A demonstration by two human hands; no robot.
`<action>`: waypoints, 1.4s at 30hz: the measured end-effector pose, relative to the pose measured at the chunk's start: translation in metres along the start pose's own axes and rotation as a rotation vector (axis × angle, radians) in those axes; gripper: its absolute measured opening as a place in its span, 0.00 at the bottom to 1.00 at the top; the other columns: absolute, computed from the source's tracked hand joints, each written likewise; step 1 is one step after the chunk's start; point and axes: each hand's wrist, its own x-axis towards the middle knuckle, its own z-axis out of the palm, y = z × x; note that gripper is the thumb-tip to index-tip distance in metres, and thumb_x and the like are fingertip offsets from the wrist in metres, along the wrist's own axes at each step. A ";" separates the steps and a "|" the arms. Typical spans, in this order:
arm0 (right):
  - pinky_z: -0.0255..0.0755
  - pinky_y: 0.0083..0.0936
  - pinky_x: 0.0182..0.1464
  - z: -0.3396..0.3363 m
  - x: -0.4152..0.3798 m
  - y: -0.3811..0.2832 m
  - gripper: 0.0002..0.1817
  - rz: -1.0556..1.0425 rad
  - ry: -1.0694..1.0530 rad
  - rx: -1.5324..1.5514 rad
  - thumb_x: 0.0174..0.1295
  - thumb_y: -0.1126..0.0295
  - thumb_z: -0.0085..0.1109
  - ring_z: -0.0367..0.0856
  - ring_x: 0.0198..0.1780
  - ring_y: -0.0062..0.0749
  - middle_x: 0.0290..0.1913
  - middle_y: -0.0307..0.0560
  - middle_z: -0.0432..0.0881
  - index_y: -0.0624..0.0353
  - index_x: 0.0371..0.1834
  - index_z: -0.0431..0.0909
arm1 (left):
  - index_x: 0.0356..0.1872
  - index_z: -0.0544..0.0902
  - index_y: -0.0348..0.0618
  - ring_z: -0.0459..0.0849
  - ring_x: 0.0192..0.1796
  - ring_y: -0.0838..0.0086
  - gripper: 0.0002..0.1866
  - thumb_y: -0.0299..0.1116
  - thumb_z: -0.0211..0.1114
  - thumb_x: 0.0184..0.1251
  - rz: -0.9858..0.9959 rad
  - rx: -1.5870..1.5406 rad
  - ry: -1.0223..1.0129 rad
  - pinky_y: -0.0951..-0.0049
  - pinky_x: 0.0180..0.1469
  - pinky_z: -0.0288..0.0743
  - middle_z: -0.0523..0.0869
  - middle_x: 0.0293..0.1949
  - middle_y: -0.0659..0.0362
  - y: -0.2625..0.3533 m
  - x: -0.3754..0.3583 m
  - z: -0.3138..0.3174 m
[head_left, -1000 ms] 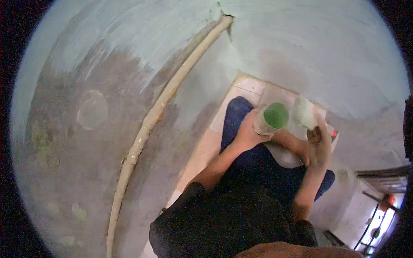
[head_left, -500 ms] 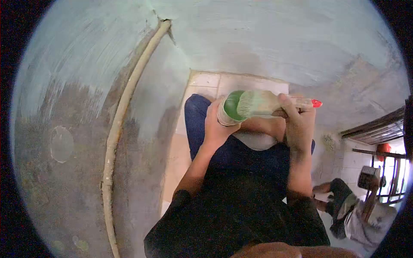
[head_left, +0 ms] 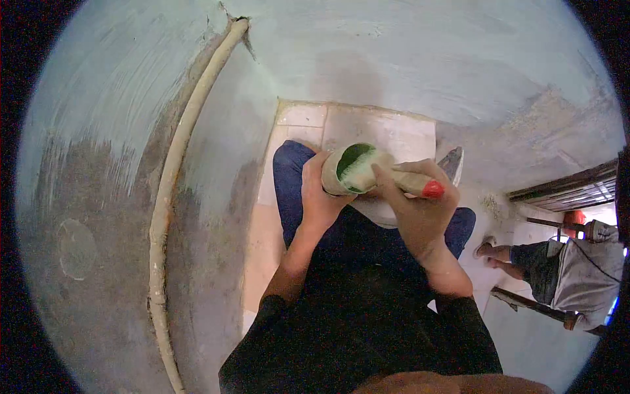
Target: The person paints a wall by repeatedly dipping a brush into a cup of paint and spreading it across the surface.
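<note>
Cup [head_left: 332, 175] tilts in the curled left hand [head_left: 316, 200], mouth facing the brush [head_left: 408, 182]; bristles [head_left: 359, 173] sit inside, likely containing drips. Right hand [head_left: 425, 220] grips the handle [head_left: 432, 190].

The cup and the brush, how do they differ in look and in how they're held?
The cup is round and open, green inside; the brush is long, with a red handle end. The left hand holds the cup around its side, while the right hand grips the brush by its handle. The cup's mouth faces the brush, whose bristles point into it. Both look pale outside.
</note>
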 end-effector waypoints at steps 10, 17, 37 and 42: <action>0.79 0.40 0.40 0.045 -0.004 -0.003 0.15 -0.123 -0.242 -0.136 0.55 0.61 0.80 0.88 0.36 0.47 0.34 0.51 0.88 0.57 0.35 0.85 | 0.65 0.75 0.41 0.83 0.64 0.55 0.38 0.40 0.84 0.55 0.064 -0.070 0.114 0.60 0.68 0.75 0.82 0.63 0.48 -0.036 0.007 -0.003; 0.78 0.41 0.39 0.039 0.005 -0.015 0.12 -0.145 -0.321 -0.244 0.58 0.63 0.77 0.87 0.36 0.47 0.34 0.50 0.88 0.55 0.37 0.84 | 0.63 0.76 0.40 0.77 0.67 0.48 0.38 0.35 0.83 0.49 0.183 -0.044 0.166 0.52 0.70 0.69 0.81 0.64 0.47 -0.037 0.017 -0.007; 0.78 0.41 0.37 0.055 -0.005 0.006 0.12 -0.037 -0.378 -0.296 0.57 0.65 0.76 0.89 0.35 0.49 0.32 0.52 0.88 0.55 0.39 0.85 | 0.62 0.78 0.40 0.76 0.69 0.48 0.31 0.33 0.77 0.56 0.226 -0.071 0.146 0.51 0.72 0.68 0.80 0.64 0.47 -0.046 0.016 0.007; 0.76 0.45 0.35 0.055 -0.008 0.007 0.12 -0.040 -0.384 -0.304 0.59 0.62 0.72 0.88 0.34 0.48 0.30 0.51 0.87 0.53 0.41 0.83 | 0.62 0.77 0.41 0.76 0.69 0.48 0.31 0.33 0.77 0.56 0.253 -0.072 0.144 0.52 0.72 0.68 0.80 0.64 0.48 -0.050 0.014 0.008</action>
